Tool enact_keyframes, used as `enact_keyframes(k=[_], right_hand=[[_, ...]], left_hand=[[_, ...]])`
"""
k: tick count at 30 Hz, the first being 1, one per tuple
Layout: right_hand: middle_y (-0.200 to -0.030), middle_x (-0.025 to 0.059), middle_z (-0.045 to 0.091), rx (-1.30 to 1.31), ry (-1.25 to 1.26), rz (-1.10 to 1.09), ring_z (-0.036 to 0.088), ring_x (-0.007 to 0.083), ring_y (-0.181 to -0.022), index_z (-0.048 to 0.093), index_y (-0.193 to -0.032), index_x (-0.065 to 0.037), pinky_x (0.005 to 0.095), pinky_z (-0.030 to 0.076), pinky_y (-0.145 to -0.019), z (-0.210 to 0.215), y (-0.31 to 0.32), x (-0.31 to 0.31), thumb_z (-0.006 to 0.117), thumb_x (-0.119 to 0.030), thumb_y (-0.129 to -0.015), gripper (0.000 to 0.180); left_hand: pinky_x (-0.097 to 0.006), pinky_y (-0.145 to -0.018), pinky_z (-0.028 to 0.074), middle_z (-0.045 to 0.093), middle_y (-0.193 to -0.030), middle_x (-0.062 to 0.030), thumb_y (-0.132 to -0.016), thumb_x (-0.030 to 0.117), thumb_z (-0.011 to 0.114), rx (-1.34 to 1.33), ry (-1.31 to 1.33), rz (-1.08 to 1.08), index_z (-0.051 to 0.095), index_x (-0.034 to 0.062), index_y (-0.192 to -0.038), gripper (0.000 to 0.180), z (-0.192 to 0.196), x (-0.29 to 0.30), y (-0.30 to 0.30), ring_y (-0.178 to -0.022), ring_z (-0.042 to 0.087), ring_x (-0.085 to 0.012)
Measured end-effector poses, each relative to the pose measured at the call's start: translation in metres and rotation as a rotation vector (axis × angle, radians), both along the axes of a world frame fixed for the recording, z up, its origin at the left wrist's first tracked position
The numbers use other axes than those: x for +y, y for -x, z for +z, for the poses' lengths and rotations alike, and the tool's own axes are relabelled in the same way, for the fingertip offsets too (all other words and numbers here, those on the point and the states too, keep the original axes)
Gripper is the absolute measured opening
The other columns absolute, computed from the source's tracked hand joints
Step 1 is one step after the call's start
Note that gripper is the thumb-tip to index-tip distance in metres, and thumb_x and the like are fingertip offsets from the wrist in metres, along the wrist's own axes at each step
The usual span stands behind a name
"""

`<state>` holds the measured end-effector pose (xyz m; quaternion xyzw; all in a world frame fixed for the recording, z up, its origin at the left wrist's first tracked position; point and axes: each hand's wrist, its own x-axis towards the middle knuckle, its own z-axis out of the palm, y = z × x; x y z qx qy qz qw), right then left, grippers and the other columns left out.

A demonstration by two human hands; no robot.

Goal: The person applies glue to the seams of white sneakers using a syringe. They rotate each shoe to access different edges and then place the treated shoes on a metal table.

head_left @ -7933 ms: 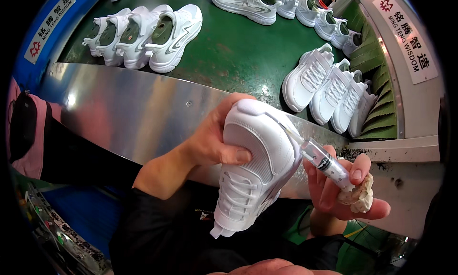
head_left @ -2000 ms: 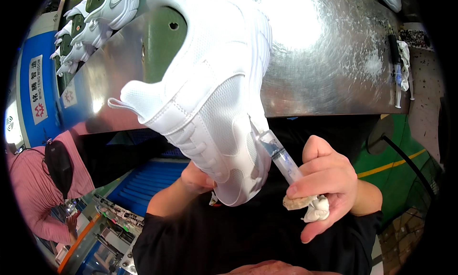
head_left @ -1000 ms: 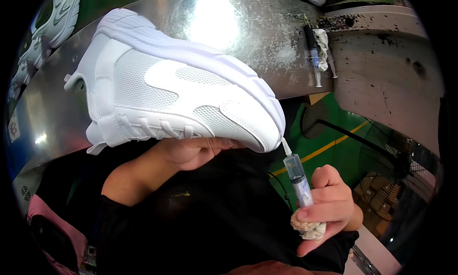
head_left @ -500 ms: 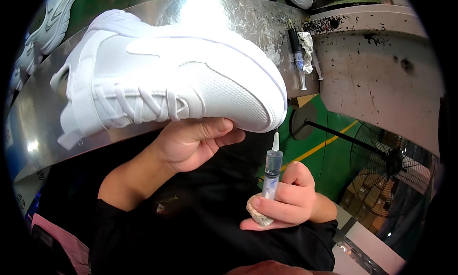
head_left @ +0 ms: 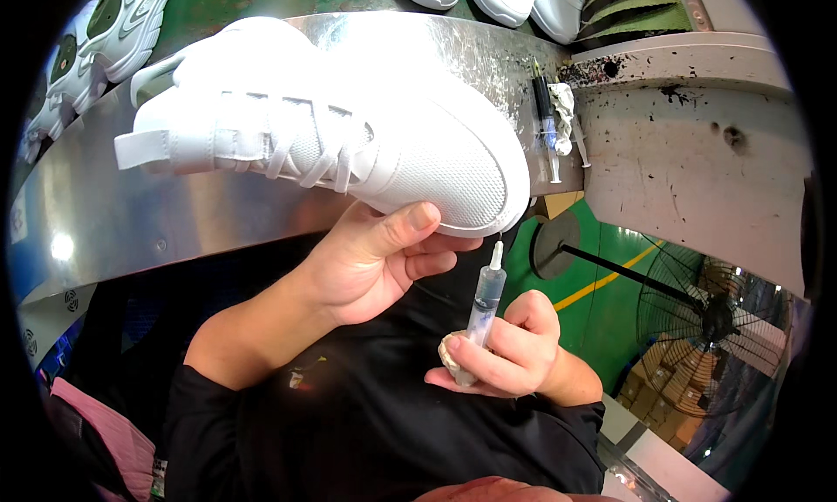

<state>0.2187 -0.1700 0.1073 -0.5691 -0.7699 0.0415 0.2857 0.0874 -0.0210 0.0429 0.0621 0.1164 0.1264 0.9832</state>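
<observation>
Under the white sneaker [head_left: 349,136], right hand [head_left: 510,349] grips syringe [head_left: 484,306]

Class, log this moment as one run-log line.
left hand: holds white laced sneaker | right hand: holds clear plastic syringe, tip up, apart from toe

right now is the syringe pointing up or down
Up. The syringe stands nearly upright in the right hand, nozzle just under the shoe toe.

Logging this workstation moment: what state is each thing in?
white sneaker: laced, held up from underneath by left hand
syringe: upright, tip near toe, in right hand
rag: bunched in right hand
spare syringes: lying on metal ledge
</observation>
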Motion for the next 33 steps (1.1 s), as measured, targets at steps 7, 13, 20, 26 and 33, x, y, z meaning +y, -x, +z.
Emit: enact_keyframes(k=[7, 13, 20, 26, 33], right_hand=[[-0.058, -0.0065, 0.042, -0.006, 0.019, 0.02, 0.03, 0.0122, -0.048, 0.065, -0.085, -0.014, 0.0253, 0.025, -0.044, 0.001, -0.005, 0.002, 0.079, -0.026, -0.062, 0.029], [-0.058, -0.0055, 0.042, -0.01, 0.036, 0.015, 0.031, 0.0126, -0.048, 0.065, -0.084, -0.012, 0.0257, 0.025, -0.044, -0.003, -0.01, 0.0, 0.078, -0.027, -0.063, 0.029], [-0.058, -0.0062, 0.047, 0.074, -0.09, 0.0, 0.035, 0.0137, -0.05, 0.062, -0.085, -0.011, 0.0267, 0.029, -0.049, 0.003, -0.018, -0.003, 0.079, -0.04, -0.064, 0.04], [-0.083, 0.0032, 0.058, 0.222, -0.058, -0.135, 0.045, 0.0232, -0.067, 0.057, -0.105, -0.007, 0.035, 0.039, -0.062, -0.061, -0.056, 0.039, 0.083, -0.038, -0.06, 0.06], [-0.075, 0.0037, 0.059, 0.329, -0.161, -0.236, 0.043, 0.0222, -0.068, 0.059, -0.103, -0.008, 0.0326, 0.038, -0.065, -0.096, -0.074, 0.095, 0.082, -0.029, -0.06, 0.053]], left_hand=[[-0.025, -0.076, 0.055, 0.061, -0.111, -0.0084, -0.09, 0.021, 0.06, 0.03, -0.017, 0.028, 0.052, 0.0042, -0.12, 0.035, 0.002, -0.002, -0.006, -0.099, 0.062, -0.0186], [-0.026, -0.075, 0.055, 0.061, -0.111, -0.0097, -0.09, 0.02, 0.06, 0.036, 0.008, 0.04, 0.052, 0.0034, -0.12, 0.035, -0.001, -0.004, -0.013, -0.098, 0.063, -0.0194], [-0.037, -0.083, 0.052, 0.06, -0.114, -0.0124, -0.083, 0.009, 0.064, -0.002, 0.065, 0.02, 0.05, 0.002, -0.123, 0.043, -0.022, -0.001, 0.017, -0.103, 0.06, -0.0239], [-0.043, -0.102, 0.039, 0.05, -0.128, -0.0195, -0.071, 0.016, 0.07, 0.516, -0.216, 0.295, 0.031, -0.0072, -0.135, 0.078, 0.001, -0.008, 0.148, -0.116, 0.051, -0.0317], [-0.038, -0.099, 0.042, 0.051, -0.126, -0.0178, -0.075, 0.017, 0.071, 0.623, -0.598, 0.371, 0.034, -0.0081, -0.13, 0.071, 0.002, 0.071, 0.134, -0.115, 0.053, -0.0259]])
